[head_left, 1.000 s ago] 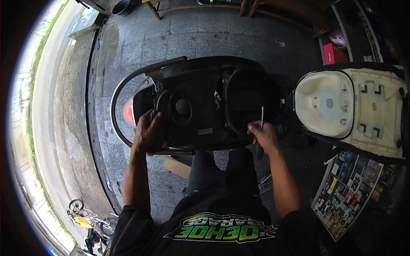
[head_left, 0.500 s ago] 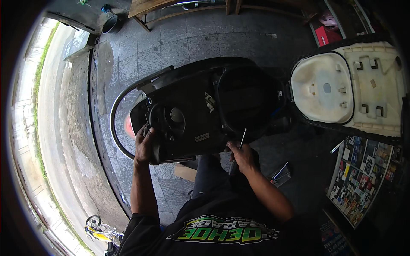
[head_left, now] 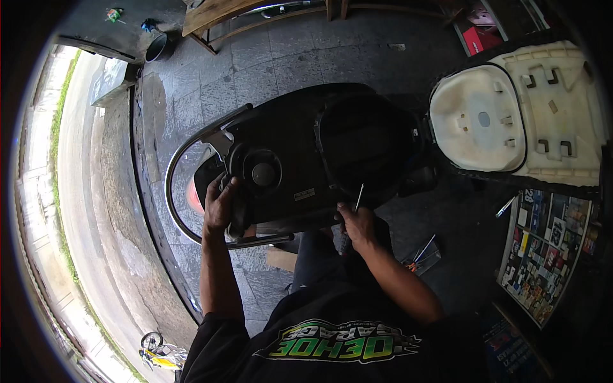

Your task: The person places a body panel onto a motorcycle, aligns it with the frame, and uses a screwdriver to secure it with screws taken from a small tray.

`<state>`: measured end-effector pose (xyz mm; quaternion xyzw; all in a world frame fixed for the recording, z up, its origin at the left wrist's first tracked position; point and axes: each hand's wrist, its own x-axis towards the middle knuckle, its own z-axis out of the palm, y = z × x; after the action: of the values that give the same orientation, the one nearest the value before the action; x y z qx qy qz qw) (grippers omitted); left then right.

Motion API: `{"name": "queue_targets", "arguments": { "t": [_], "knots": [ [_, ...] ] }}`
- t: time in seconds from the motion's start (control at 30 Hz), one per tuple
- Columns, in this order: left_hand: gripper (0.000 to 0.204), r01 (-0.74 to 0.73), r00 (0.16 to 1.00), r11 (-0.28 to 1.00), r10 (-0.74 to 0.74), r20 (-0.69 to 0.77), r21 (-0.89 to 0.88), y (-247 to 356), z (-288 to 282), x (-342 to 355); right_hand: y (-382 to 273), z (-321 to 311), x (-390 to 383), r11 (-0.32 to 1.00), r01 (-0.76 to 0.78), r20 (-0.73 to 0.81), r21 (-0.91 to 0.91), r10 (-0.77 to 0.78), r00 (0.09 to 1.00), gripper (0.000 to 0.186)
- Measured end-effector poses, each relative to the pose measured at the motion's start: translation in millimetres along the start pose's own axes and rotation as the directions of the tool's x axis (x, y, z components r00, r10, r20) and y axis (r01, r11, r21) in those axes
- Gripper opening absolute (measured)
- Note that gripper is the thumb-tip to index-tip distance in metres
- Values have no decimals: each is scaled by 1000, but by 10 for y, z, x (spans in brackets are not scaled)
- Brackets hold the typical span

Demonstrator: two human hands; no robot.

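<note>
A scooter's black plastic body cover (head_left: 287, 150) lies in front of me, with a round fuel cap (head_left: 263, 173) showing through its opening. My left hand (head_left: 219, 203) is closed on the cover's near edge at the tail end, beside the curved metal grab rail (head_left: 171, 185). In my closed right hand (head_left: 359, 225) is a screwdriver (head_left: 361, 196), its shaft pointing up and away from me and its dark handle low in the palm. This hand is at the cover's near edge, next to the dark round storage bin (head_left: 367, 143).
The scooter's seat (head_left: 476, 121) is tipped over at the right, pale underside up. Tools in a small tray (head_left: 421, 255) lie on the floor at right, near a glass display case (head_left: 549, 249). A wooden bench (head_left: 255, 22) stands beyond; a road (head_left: 96, 210) runs along the left.
The cover has shifted away from me around the fuel cap, and a pale patch by the bin no longer shows. Both hands keep their hold. The whole view has moved slightly.
</note>
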<state>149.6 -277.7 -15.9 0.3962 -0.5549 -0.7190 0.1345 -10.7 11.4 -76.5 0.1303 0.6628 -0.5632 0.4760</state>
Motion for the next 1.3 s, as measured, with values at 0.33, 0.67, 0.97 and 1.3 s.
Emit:
{"name": "queue_targets", "arguments": {
  "t": [0.33,0.67,0.97,1.3],
  "knots": [
    [23,70,997,994,-73,-35,-87,-103,-28,56,122,-130,25,996,-17,-26,87,19,999,23],
    [23,70,998,992,-68,-17,102,-181,-5,13,135,-146,27,991,33,26,130,-36,999,25],
    [37,49,998,851,-62,8,523,-75,-78,85,80,-101,23,990,3,-59,142,6,998,24],
    [45,63,996,792,-83,5,607,-30,-81,85,170,-103,177,996,66,-160,54,-57,985,25]
  ]
}}
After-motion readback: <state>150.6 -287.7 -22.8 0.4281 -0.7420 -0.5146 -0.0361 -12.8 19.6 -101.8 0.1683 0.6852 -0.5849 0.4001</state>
